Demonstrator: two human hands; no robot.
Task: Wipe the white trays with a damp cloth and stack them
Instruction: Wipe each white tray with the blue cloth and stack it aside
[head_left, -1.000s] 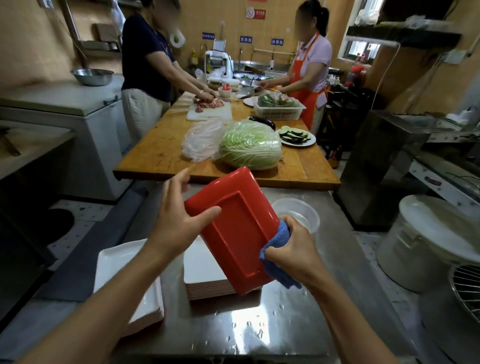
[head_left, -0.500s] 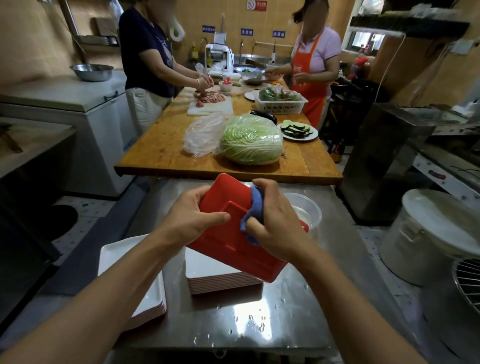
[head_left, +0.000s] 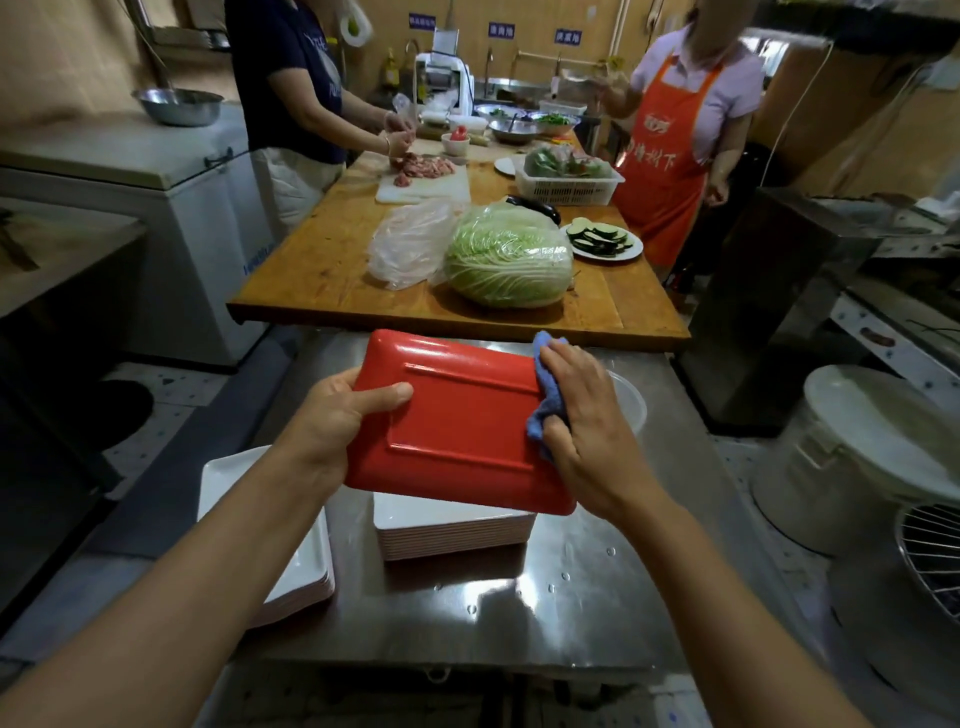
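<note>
While left hand (head_left: 332, 415) grips red tray (head_left: 457, 421), right hand (head_left: 582, 421) presses blue cloth (head_left: 545, 400) on it.

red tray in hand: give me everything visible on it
The red tray is a glossy, plastic-looking rectangle with rounded corners, held underside up and tilted, showing a raised rectangular foot ridge. It hangs in the air over the stack of white trays on the steel table. The left hand grips its left edge, thumb on top. The right hand presses a blue cloth against its right edge.
</note>
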